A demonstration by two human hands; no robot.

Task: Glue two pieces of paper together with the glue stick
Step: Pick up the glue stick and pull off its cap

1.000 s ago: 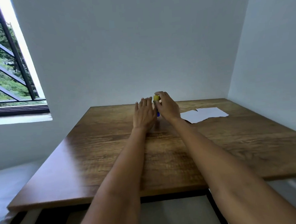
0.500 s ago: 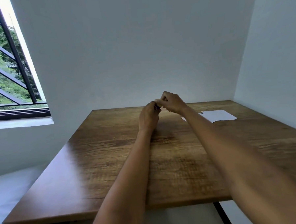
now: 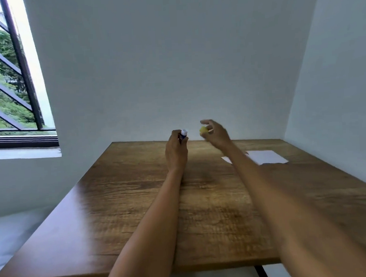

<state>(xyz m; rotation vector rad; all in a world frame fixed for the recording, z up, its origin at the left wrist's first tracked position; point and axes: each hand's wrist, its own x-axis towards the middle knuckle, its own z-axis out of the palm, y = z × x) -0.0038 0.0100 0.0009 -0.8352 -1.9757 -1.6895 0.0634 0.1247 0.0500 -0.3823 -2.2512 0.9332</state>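
Uncapped glue stick held above the far middle of a wooden table [image 3: 139, 204]. The left hand [image 3: 176, 153] is curled around the barrel of the glue stick [image 3: 183, 135], whose pale tip projects upward past the fingers; the right hand [image 3: 217, 134] pinches the yellow cap [image 3: 203, 130] between thumb and fingertips, clear of the stick and just to its right. Two white paper sheets [image 3: 263, 157] lie flat and partly overlapping at the table's right side, well apart from both hands and partly hidden by the right forearm. The stick appears light and rigid, a smooth plastic cylinder best held around mid-barrel, where the left hand now has it, leaving the soft, tacky tip free; a grip near the tip would likely smear adhesive onto the fingers. The cap is small and light, probably easy to drop or let roll. The sheets are thin, limp and prone to sliding on the smooth wood, so one would probably need pinning with flat fingers near an edge while the glue is drawn across. A barred window [image 3: 9, 84] stands at left.
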